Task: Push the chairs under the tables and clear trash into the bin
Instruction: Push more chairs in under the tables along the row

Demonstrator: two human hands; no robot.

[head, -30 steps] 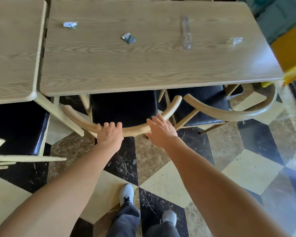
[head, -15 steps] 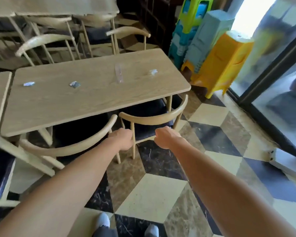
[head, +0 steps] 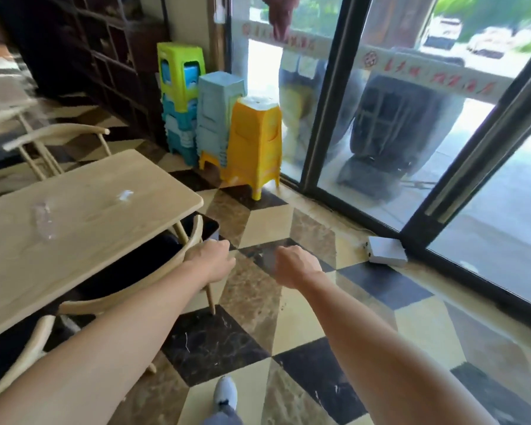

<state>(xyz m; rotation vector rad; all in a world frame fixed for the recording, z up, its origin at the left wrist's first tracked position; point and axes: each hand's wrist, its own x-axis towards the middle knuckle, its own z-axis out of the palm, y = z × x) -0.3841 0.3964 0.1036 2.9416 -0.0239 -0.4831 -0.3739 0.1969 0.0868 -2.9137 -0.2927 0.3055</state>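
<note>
Chair [head: 193,237] sits at the near right corner of the table [head: 98,240], dark seat mostly under the top, curved back rail jutting out; wooden frame probably light and stiff, best pushed at mid-rail. Left hand [head: 210,260] curled against the rail end, grip round it cannot be told; right hand [head: 298,265] clenched on nothing, off the table's end. Blur smears clear wrapper [head: 45,222] and white scrap [head: 125,195] mid-table; no bin visible; second chair [head: 28,348] partly hidden at the near edge.

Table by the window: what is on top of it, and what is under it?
On the table lie a clear plastic wrapper and a small white scrap. Under it sits a chair, its dark seat mostly covered by the top, its curved back sticking out.
</note>
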